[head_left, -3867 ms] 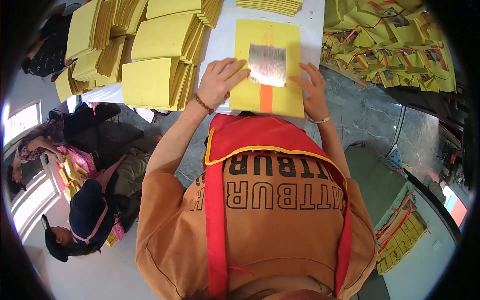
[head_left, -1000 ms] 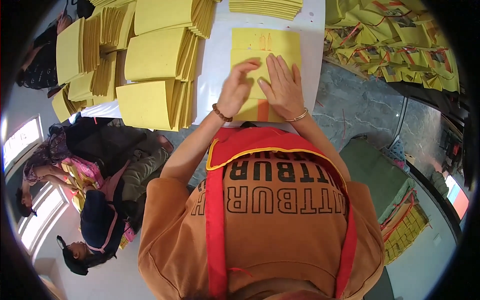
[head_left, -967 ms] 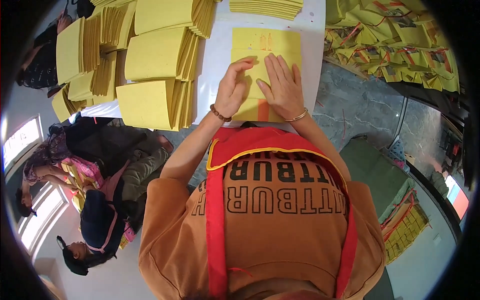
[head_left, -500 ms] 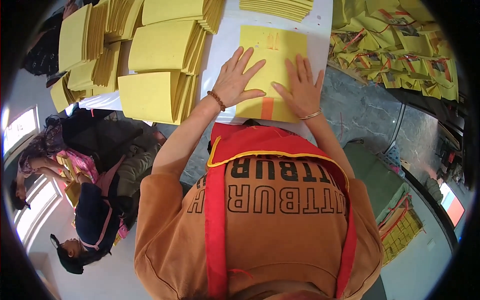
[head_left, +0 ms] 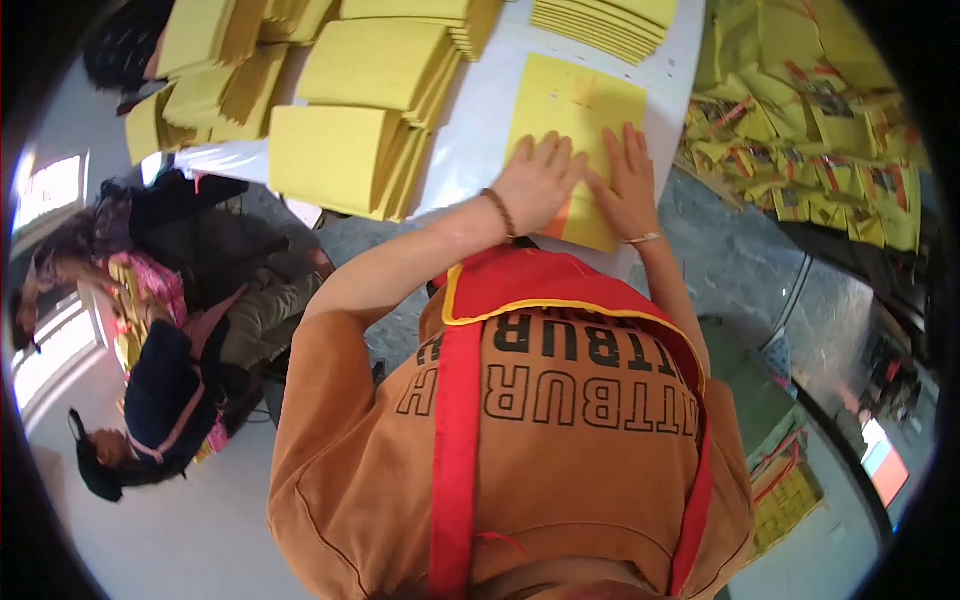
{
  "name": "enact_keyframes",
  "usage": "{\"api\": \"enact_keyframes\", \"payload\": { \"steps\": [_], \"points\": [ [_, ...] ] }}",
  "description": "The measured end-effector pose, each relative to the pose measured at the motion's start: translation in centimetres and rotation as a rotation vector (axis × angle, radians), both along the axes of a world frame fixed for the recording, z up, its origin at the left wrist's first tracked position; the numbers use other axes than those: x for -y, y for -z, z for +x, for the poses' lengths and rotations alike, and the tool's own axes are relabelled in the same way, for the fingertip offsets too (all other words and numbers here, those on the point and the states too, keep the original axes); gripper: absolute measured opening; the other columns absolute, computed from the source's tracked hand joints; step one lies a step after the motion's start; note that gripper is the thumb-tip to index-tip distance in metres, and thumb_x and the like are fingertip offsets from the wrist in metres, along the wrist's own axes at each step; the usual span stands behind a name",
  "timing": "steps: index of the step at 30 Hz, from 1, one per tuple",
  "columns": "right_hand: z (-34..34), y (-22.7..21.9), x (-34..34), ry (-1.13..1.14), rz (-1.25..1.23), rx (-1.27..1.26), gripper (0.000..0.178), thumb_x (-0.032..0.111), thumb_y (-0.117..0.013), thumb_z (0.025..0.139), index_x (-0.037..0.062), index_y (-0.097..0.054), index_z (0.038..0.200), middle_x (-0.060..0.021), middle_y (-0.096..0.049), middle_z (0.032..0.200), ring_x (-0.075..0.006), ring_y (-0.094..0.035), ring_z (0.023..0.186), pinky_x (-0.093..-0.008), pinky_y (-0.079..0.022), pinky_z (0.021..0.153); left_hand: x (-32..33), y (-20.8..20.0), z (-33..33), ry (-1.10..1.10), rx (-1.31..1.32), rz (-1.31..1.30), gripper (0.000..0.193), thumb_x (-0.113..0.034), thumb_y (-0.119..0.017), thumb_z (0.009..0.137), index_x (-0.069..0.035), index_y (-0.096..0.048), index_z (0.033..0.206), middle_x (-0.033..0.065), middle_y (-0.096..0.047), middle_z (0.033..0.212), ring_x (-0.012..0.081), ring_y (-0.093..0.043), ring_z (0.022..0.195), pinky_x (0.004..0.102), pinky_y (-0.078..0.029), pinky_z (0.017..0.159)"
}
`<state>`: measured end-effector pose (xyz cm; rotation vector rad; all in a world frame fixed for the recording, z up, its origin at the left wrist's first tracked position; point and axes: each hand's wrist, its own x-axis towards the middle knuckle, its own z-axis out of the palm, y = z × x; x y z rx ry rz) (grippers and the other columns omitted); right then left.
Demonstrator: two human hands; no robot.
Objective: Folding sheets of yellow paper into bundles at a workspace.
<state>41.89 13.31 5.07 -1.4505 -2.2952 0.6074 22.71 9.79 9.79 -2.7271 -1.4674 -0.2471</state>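
A yellow paper sheet (head_left: 540,100) lies flat on the white table in front of me, with a faint orange print near its far edge. Both palms press down on its near half. My left hand (head_left: 538,185) lies flat with the fingers stretched out, covering part of an orange strip (head_left: 560,222) at the sheet's near end. Beside it, my right hand (head_left: 628,190) rests along the sheet's right edge, fingers extended and thumb toward the left hand. Neither hand grips anything. Whether further sheets lie beneath this one, I cannot tell.
Folded yellow paper stacks (head_left: 335,150) crowd the left of the white table (head_left: 470,130). Another fanned stack (head_left: 605,25) lies beyond the sheet. On the right hang yellow papers with red strings (head_left: 800,130). A seated person (head_left: 165,385) handles yellow paper at the left.
My left hand has slid right and nearer, toward the right hand and over the orange strip. My right hand stays at the sheet's right side. The whole view has tilted slightly.
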Motion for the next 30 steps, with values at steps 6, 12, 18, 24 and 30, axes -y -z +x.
{"api": "enact_keyframes", "payload": {
  "steps": [6,12,18,24,30],
  "points": [
    [2.5,-1.8,-0.8,0.237,-0.390,-0.913,0.041,0.013,-0.051,0.091,0.0018,-0.045,0.130,-0.0111,-0.045,0.133,-0.0190,-0.041,0.123,-0.0294,-0.030,0.102,-0.7,1.6,-0.7,0.021,0.207,0.061,0.050,-0.016,-0.061,0.070,-0.003,-0.052,0.117,0.0151,-0.057,0.112,0.0284,-0.054,0.104,0.0397,-0.044,0.085],
    [0.8,-3.4,1.0,0.352,-0.356,-0.992,0.034,0.015,-0.050,0.092,0.0007,-0.050,0.123,-0.0088,-0.055,0.121,-0.0140,-0.050,0.111,-0.0277,-0.039,0.092,1.5,-8.6,-8.8,0.027,0.499,0.286,0.038,-0.012,-0.054,0.076,-0.010,-0.058,0.114,0.0069,-0.062,0.110,0.0239,-0.056,0.105,0.0383,-0.041,0.088],
    [-1.8,-4.8,2.4,0.254,-0.482,-0.993,0.030,0.016,-0.051,0.093,0.0027,-0.053,0.120,-0.0078,-0.059,0.112,-0.0131,-0.054,0.106,-0.0253,-0.043,0.085,7.6,-6.7,-21.4,-0.415,0.143,0.521,0.039,-0.004,-0.051,0.077,-0.015,-0.063,0.113,0.0022,-0.060,0.117,0.0229,-0.051,0.113,0.0369,-0.033,0.093],
    [-4.0,-3.2,3.4,0.124,-0.568,-0.986,0.027,0.013,-0.052,0.091,-0.0002,-0.056,0.115,-0.0075,-0.059,0.107,-0.0128,-0.057,0.095,-0.0247,-0.045,0.083,9.9,-3.7,-23.1,-0.423,0.034,0.043,0.048,0.000,-0.048,0.076,-0.020,-0.058,0.119,0.0009,-0.057,0.120,0.0207,-0.051,0.113,0.0380,-0.031,0.094],
    [-9.1,-3.6,4.2,-0.152,-0.664,-0.678,0.033,0.017,-0.055,0.090,-0.0007,-0.053,0.118,-0.0093,-0.058,0.110,-0.0151,-0.055,0.099,-0.0263,-0.044,0.084,9.2,-2.7,-24.2,-0.427,-0.079,0.014,0.054,0.001,-0.046,0.077,-0.027,-0.055,0.122,-0.0033,-0.053,0.125,0.0206,-0.047,0.117,0.0441,-0.027,0.098]
  ]
}}
